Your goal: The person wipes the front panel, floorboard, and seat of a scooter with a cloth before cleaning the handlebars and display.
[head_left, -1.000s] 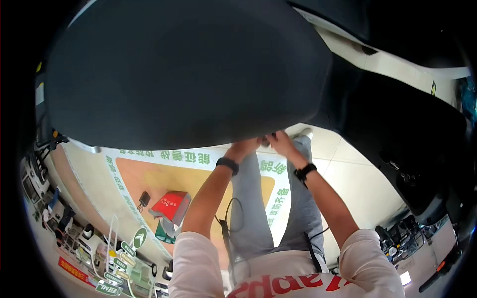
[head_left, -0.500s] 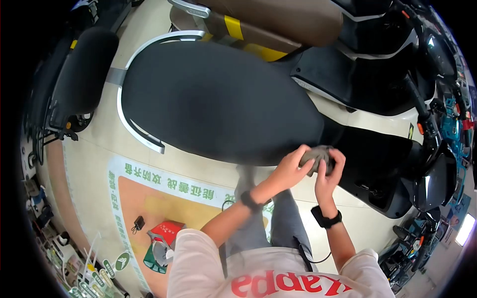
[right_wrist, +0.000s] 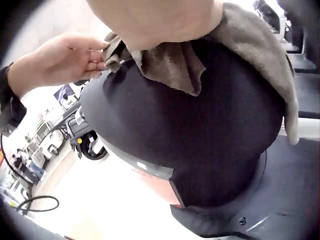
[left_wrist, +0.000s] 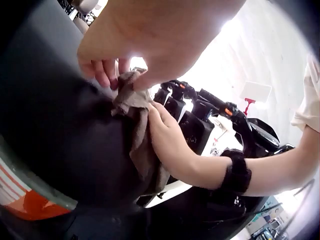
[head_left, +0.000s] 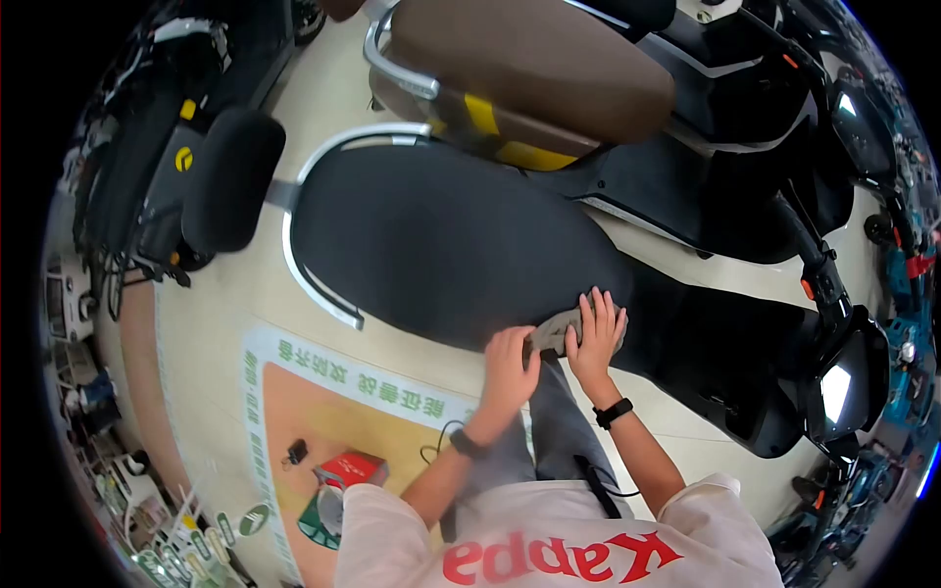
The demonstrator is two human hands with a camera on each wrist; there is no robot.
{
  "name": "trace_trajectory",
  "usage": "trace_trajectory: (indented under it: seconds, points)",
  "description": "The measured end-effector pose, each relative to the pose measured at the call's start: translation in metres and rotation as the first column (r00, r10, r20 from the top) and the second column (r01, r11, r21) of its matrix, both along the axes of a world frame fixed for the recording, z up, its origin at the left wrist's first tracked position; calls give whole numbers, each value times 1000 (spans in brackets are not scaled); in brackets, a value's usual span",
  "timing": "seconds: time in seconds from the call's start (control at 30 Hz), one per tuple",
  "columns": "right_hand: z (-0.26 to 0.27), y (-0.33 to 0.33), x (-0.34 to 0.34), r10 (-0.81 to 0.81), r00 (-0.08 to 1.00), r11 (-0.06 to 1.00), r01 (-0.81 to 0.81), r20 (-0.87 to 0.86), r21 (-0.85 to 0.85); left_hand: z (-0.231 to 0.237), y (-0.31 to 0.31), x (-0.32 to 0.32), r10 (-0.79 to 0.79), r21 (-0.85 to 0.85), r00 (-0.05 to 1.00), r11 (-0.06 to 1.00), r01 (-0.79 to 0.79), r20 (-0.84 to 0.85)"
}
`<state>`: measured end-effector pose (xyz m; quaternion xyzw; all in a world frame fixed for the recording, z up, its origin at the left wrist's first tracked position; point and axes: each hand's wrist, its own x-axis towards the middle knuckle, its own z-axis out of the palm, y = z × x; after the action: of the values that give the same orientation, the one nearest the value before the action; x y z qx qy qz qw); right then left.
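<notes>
In the head view, a grey-brown cloth [head_left: 555, 331] lies just right of centre, against the near edge of the black seat [head_left: 431, 235], and both hands are on it! The right hand [head_left: 593, 343] is laid over it, fingers straight and spread, presumably so the palm can press the fabric to the curve. The left hand [head_left: 510, 374] sits beside it at the cloth's left end. Over to the left wrist view: here's that grip, at upper centre, thumb and fingers pinching a bunched end, likely to control the slack, while the rest hangs in folds towards lower centre. And the right wrist view: the left hand shows at upper left, pinching a gathered corner; the cloth spills from under the right hand at the top and drapes down the right side, apparently because the seat rounds away there.
</notes>
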<state>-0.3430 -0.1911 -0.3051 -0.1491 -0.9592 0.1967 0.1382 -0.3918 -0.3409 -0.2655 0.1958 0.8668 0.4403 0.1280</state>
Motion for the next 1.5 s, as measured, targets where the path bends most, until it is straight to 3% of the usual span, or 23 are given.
trace_trajectory:
  seconds: [0.1,0.2,0.33,0.43,0.5,0.57,0.7,0.97,1.1,1.23,1.3,1.37,1.43,1.5]
  points:
    - [-3,0,1,-4,999,999,6,35,-41,11,14,4,-49,-33,987,998,44,-155]
    - [-6,-2,0,-50,998,997,52,42,-63,3,43,-6,-256,-69,944,967,246,-207]
    - [0,-9,-11,-160,982,967,176,99,-182,-14,81,-33,-357,8,914,931,365,-191]
    - [6,-5,-26,-266,959,934,282,101,-219,-13,85,-46,-430,-69,871,902,427,-238]
    - [13,-7,-26,-242,954,959,263,176,-105,-14,82,-47,-428,-50,876,902,428,-221]
    - [9,-6,-27,-243,952,959,265,186,-102,-17,81,-52,-479,-13,855,874,486,-198]
    - [12,-6,-36,-254,946,963,268,202,-40,-18,83,-59,-434,71,884,890,451,-176]
    - [9,-26,-86,-379,915,925,372,139,76,-24,68,-109,-444,222,879,852,474,-171]
    - [4,-52,-140,-392,920,920,391,33,13,-18,38,-164,-453,157,855,853,498,-253]
    - [18,-97,-197,-322,943,941,308,-89,-143,-7,-17,-212,-454,-16,838,881,472,-302]
    - [23,-115,-217,-285,947,903,214,-147,-372,-2,-49,-228,-436,-78,874,900,429,-216]
    - [26,-132,-234,-291,945,879,202,-150,-431,-4,-91,-239,-491,-107,833,870,481,-253]
    - [28,-152,-248,-255,950,821,114,-182,-560,5,-120,-236,-507,-119,847,861,494,-157]
    - [34,-177,-257,-176,960,753,-13,-219,-658,8,-145,-231,-392,-143,910,916,374,-132]
